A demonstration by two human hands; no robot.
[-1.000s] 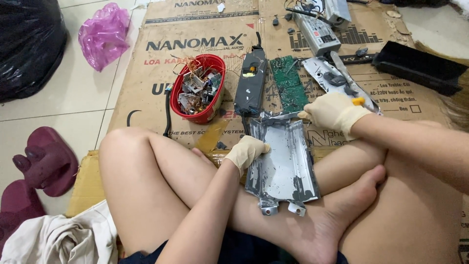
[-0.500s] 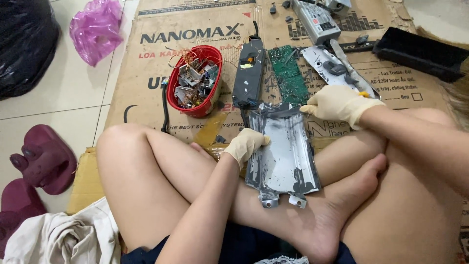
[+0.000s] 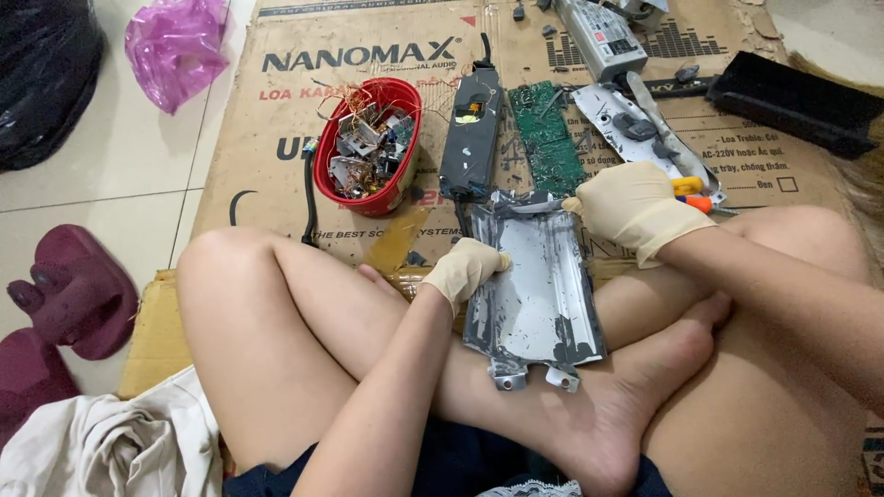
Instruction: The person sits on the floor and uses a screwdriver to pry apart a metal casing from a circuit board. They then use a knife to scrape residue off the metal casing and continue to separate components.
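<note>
1. The person is sitting cross-legged on flattened cardboard (image 3: 276,175) on the floor, working on a grey metal plate (image 3: 534,285) that is resting across the legs and foot.
2. The left hand (image 3: 465,269), gloved, is gripping the plate's left edge, its fingers curled closed around the rim and steadying it.
3. The right hand (image 3: 631,207), also gloved, is pressing at the plate's upper right corner with its fingers closed around a tool; only an orange and yellow handle (image 3: 689,191) is showing behind the hand, so the tool's tip cannot be made out.
4. Judging from this, the step in hand is prying or scraping at the top edge of the plate, which is looking bent and torn there.
5. The next move is likely calling for a firm hold from the left hand while the right is levering carefully, since the torn metal edge is sharp and the plate is lying on bare skin.
6. Just beyond the plate, a green circuit board (image 3: 545,138) and a dark casing (image 3: 471,138) are lying side by side, with a red bowl (image 3: 368,147) of wires and small parts to their left.
7. Further left, a pink plastic bag (image 3: 175,51) is sitting on the tiles.
</note>
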